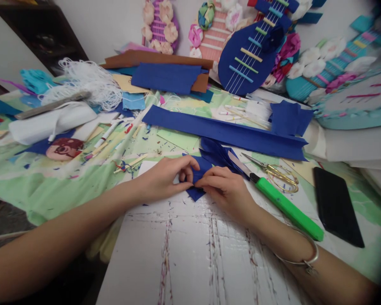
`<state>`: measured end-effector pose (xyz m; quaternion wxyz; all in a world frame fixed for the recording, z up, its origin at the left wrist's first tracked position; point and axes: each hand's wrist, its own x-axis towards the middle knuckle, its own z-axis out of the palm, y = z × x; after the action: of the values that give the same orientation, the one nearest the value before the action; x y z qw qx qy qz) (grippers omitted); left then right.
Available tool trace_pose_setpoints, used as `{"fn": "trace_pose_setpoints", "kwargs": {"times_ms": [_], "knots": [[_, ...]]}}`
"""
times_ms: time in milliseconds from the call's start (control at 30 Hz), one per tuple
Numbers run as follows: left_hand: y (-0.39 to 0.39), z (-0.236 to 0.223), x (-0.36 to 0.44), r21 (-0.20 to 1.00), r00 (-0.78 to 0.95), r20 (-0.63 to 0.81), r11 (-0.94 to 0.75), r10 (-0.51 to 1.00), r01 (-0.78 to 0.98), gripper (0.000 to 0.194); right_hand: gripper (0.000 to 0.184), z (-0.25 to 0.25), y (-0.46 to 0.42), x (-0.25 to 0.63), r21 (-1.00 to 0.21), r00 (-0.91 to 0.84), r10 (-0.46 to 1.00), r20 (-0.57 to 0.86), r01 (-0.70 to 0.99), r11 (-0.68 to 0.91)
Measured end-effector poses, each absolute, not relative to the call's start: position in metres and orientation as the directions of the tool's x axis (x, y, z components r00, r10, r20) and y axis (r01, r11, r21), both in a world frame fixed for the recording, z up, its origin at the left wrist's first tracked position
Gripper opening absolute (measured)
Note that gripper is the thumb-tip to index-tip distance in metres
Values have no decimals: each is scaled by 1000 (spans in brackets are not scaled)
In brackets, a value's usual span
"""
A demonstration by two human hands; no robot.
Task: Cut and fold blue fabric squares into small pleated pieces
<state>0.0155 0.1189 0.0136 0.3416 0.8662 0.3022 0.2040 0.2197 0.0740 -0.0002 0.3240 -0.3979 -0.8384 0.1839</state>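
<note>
Between my two hands is a small piece of dark blue paper [196, 194], its pointed lower corner showing over the white board [139, 254]. My left hand [168, 178] pinches its left side between thumb and fingers. From the right, my right hand [227, 188] grips the same piece with its fingertips. Just behind them sits a folded, twisted bit of blue paper [217, 152]. Close to my right hand lies a green-handled utility knife [285, 207], blade towards the blue paper, and beyond it gold-handled scissors [277, 173].
A long blue strip [225, 131] crosses the table behind my hands. A black phone [338, 207] lies at the right. White string [82, 84] is heaped at the back left. Paper lutes, one dark blue [241, 55], lean along the wall. Paper scraps litter the green cloth [28, 186].
</note>
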Motion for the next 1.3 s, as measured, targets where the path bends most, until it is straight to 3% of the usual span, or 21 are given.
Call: {"fn": "trace_pose_setpoints", "kwargs": {"times_ms": [200,300,433,500,567,667,800,1000,1300], "knots": [[117,12,15,555,762,309,-759,568,341,6,20,-1,74,219,-532,-492,777,392,568,628],[107,10,16,388,798,415,-878,437,280,20,20,0,74,219,-522,-509,772,381,571,634],[79,13,19,159,874,376,-950,309,268,27,21,0,74,218,-526,-505,776,377,573,629],[62,15,20,40,897,320,-950,306,310,30,20,0,74,218,-532,-496,781,379,573,623],[44,16,22,-5,872,309,-916,381,402,29,20,0,74,218,-534,-492,782,383,573,622],[22,11,25,-25,811,297,-845,504,534,32,19,0,74,218,-537,-497,779,382,567,625],[9,5,26,47,738,278,-776,615,629,45,16,0,74,219,-569,-483,801,354,569,594],[12,9,23,137,740,259,-782,620,608,49,22,3,73,220,-639,-465,829,310,544,544],[13,6,20,177,732,228,-766,642,617,53,32,4,72,222,-700,-446,850,280,512,499]]}}
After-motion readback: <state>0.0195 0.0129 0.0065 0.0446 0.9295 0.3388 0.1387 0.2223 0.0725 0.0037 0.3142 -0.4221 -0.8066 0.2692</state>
